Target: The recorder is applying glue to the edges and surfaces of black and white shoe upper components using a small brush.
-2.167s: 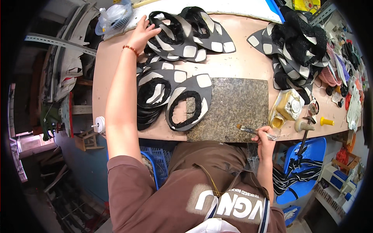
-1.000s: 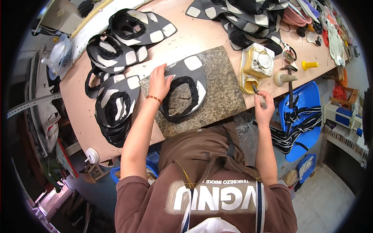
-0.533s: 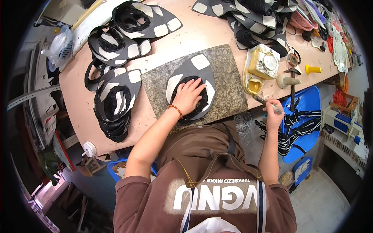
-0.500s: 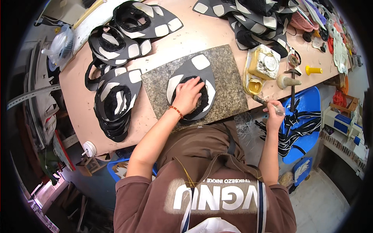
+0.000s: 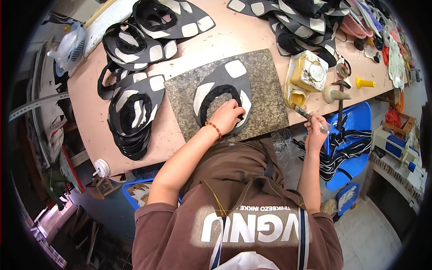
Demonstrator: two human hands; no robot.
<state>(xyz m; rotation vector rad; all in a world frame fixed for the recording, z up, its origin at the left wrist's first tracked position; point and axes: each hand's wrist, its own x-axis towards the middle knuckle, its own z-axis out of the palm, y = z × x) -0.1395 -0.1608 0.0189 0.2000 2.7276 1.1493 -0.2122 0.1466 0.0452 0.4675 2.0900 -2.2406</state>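
A dark grey shoe upper [image 5: 219, 76] with white patches and a fuzzy black collar lies flat on a speckled stone slab [image 5: 267, 90]. My left hand [image 5: 229, 113] rests at the collar's near right side, its fingers bent and closed on the edge; the fingertips are partly hidden. Off the slab's right edge, my right hand [image 5: 316, 130] is wrapped round the handle of a brush [image 5: 304, 114]. The brush slants up and left, its tip at the mouth of a yellow-stained glue pot [image 5: 308, 72]. Whether the tip touches the glue I cannot tell.
Stacked shoe uppers [image 5: 130, 144] sit left of the slab, and another pile [image 5: 310, 24] lies at the far right. A hammer [image 5: 340, 96] and a yellow plastic spool [image 5: 365, 83] are beyond the glue pot. Black-and-white straps [image 5: 344, 153] hang over a blue chair [image 5: 360, 121].
My left hand has shifted from lying spread over the collar to its near right side, fingers now bent, uncovering the collar opening. My right hand keeps the brush at the glue pot.
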